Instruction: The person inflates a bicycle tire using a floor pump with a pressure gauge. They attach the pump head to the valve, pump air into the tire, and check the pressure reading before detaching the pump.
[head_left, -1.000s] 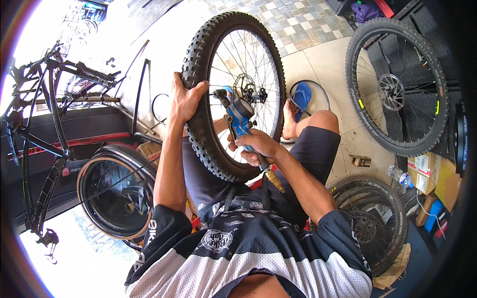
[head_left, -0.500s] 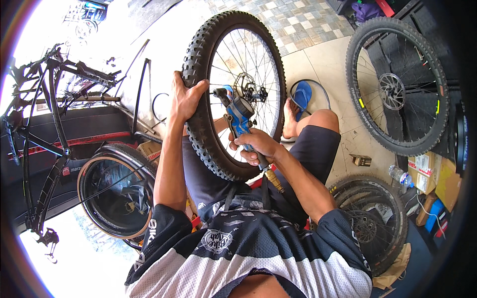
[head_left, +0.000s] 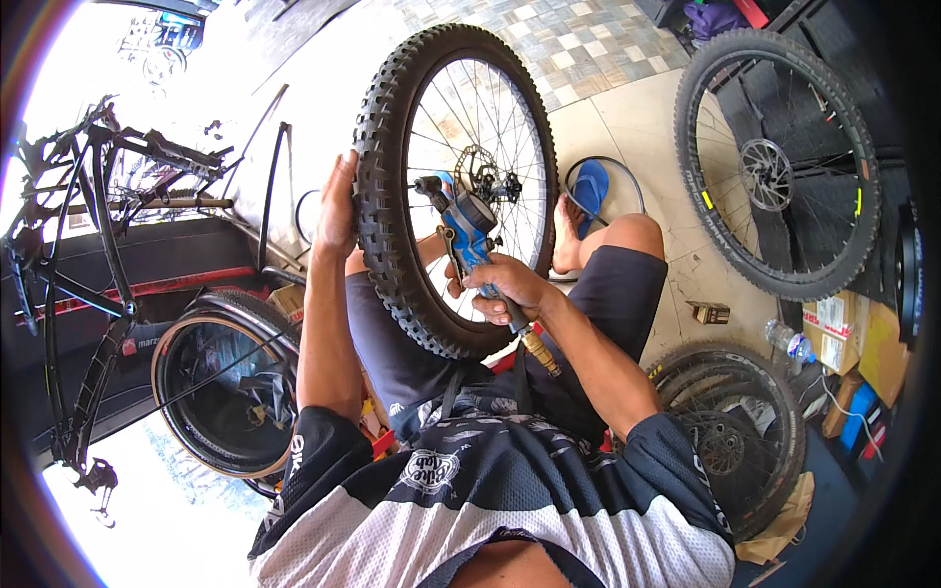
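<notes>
Pale tiled floor [head_left: 627, 127] running across upper frame; patterned mosaic tiles [head_left: 578, 39] lying at top centre; harsh daylight washing out upper left and lower left.

Knobby wheel [head_left: 392, 147], blue inflator gun [head_left: 469, 235] in hands.
</notes>
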A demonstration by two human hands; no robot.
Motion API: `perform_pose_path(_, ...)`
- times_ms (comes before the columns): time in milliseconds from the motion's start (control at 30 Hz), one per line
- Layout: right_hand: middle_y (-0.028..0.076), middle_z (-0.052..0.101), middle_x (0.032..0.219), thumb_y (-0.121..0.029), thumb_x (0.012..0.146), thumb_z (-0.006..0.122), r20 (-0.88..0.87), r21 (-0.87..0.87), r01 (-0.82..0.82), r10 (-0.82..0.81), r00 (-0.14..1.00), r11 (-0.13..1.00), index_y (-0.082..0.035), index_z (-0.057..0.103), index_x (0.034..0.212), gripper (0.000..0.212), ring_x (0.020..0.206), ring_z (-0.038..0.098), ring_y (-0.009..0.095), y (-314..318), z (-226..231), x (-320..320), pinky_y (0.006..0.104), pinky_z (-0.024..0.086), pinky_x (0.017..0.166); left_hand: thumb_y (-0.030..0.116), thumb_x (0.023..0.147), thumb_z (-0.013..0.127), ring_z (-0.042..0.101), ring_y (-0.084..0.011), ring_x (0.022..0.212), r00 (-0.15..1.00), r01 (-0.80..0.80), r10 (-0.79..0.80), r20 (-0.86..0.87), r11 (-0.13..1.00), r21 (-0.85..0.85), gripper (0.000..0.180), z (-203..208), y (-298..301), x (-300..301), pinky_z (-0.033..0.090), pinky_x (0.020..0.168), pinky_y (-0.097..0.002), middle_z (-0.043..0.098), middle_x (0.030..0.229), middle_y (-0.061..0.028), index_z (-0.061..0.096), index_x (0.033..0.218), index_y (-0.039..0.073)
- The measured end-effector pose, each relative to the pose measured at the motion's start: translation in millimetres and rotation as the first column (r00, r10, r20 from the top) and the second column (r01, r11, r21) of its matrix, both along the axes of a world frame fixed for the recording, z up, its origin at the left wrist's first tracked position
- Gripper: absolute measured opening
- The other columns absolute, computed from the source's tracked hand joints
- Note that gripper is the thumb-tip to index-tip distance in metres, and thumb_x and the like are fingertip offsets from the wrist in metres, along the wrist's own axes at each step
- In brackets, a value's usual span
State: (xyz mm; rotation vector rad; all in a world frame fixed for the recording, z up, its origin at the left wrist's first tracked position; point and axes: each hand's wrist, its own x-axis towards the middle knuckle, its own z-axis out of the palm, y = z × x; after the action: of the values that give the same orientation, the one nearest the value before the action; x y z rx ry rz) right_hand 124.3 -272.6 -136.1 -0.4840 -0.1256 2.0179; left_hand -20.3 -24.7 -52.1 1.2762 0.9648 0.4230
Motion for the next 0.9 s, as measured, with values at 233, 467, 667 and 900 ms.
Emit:
perform_pose_path(233,0.011,0.066,0.107,-0.012,0.098,0.060,0.007,0.012,0.001,-0.001,1.000,1.000,-0.001,0.053,0.134,0.038,0.047,0.048,0.006,-2.1,-3.0,-0.4,0.0238,0.042,0.037,0.074,0.105,0.038,0.076,-0.0237,0.097,0.969,0.239,-0.247,-0.022,0.954,-0.183,0.086,-10.8,6.7,-15.5,0.065,0.081,-0.0375,0.074,0.122,-0.0190,0.060,0.140,-0.002)
perform_pose_path(467,0.010,0.066,0.106,-0.012,0.098,0.061,0.021,0.006,0.008,-0.008,1.000,1.000,-0.002,0.054,0.133,0.037,0.046,0.048,0.006,-3.2,0.1,-0.2,0.0245,0.041,0.037,0.078,0.103,0.040,0.074,-0.0189,0.096,0.947,0.292,-0.309,-0.094,0.943,-0.156,0.090,-11.7,17.1,-14.8,0.065,0.082,-0.0350,0.074,0.123,-0.0170,0.060,0.142,-0.001)
perform_pose_path(667,0.010,0.066,0.105,-0.011,0.099,0.060,0.042,0.004,0.009,-0.009,0.999,1.000,-0.002,0.054,0.130,0.033,0.046,0.047,0.007,-2.5,5.5,-1.4,0.0250,0.041,0.037,0.078,0.102,0.041,0.074,-0.0176,0.094,0.946,0.308,-0.318,-0.057,0.941,-0.143,0.089,-13.9,23.1,-15.8,0.063,0.082,-0.0345,0.075,0.119,-0.0146,0.061,0.140,0.000)
perform_pose_path(900,0.009,0.064,0.104,-0.011,0.099,0.059,0.089,-0.015,-0.008,0.009,0.996,1.000,-0.003,0.054,0.127,0.030,0.046,0.046,0.007,-2.7,6.8,1.4,0.0252,0.041,0.037,0.077,0.101,0.049,0.072,-0.0168,0.096,0.948,0.300,-0.313,-0.058,0.940,-0.165,0.084,-14.3,27.1,-17.5,0.062,0.084,-0.0346,0.074,0.118,-0.0125,0.062,0.137,0.002)
